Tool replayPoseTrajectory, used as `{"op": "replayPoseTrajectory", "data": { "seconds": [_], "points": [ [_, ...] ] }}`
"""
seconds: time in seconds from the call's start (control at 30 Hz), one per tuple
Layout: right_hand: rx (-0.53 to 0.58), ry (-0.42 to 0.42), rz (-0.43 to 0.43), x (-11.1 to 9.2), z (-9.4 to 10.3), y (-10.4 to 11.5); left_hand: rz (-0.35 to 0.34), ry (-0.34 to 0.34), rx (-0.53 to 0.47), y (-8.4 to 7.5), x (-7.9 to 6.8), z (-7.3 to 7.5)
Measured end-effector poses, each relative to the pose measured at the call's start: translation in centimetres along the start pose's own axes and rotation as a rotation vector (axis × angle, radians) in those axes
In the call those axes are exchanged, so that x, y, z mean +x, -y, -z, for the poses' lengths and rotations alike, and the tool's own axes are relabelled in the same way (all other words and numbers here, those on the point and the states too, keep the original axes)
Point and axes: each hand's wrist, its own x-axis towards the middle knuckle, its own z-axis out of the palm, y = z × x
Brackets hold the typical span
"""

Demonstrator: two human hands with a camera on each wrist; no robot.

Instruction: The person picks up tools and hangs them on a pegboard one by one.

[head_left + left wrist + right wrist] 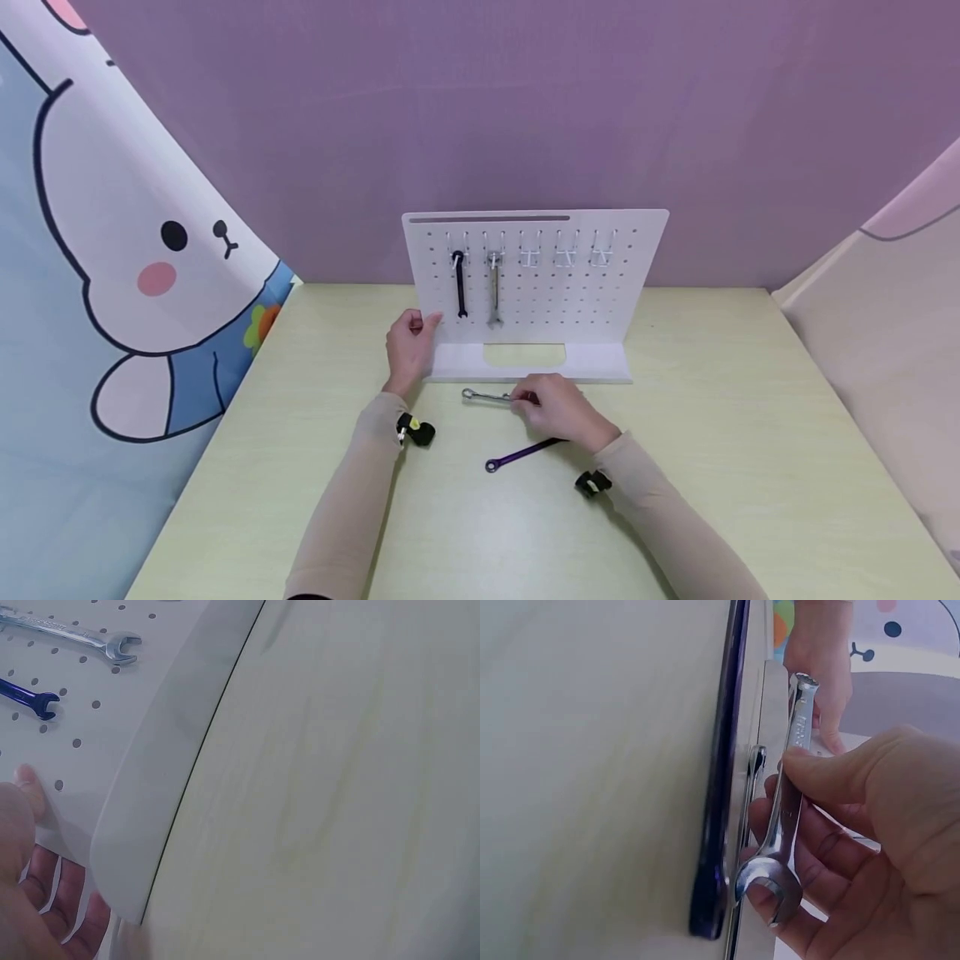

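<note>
My right hand (pixel 557 408) pinches a silver combination wrench (pixel 786 802) between thumb and fingers, its open end near the palm and its ring end pointing away. A second silver wrench (pixel 756 761) shows partly behind it in the right wrist view. Below that hand, a purple ring-ended wrench (pixel 521 454) lies on the table, partly covered by the wrist. My left hand (pixel 411 343) holds the left edge of a white pegboard (pixel 577 308), thumb on the front and fingers behind. A dark wrench (pixel 461 287) and a silver wrench (pixel 494 292) hang from its hooks.
Several wire hooks (pixel 565 250) without tools run along the upper right of the pegboard. Its flat base (pixel 457 362) stands on the pale wooden table (pixel 720 417). Behind rises a purple cloth (pixel 525 108), and a cartoon-printed cloth (pixel 172 333) hangs on the left.
</note>
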Motion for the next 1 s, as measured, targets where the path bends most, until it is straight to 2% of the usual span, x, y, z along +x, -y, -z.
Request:
{"op": "replayPoseTrajectory", "data": {
  "seconds": [0.27, 0.67, 1.0],
  "points": [
    [0.100, -0.006, -0.014, 0.0, 0.5, -0.8, -0.002, 0.003, -0.011, 0.0, 0.0, 0.0],
    [0.153, -0.057, -0.051, -0.3, 1.8, -0.5, -0.009, 0.001, 0.002, 0.1, 0.0, 0.0],
    [0.172, -0.091, -0.037, -0.1, 2.5, -0.5, -0.008, 0.002, 0.005, 0.1, 0.0, 0.2]
  ]
}}
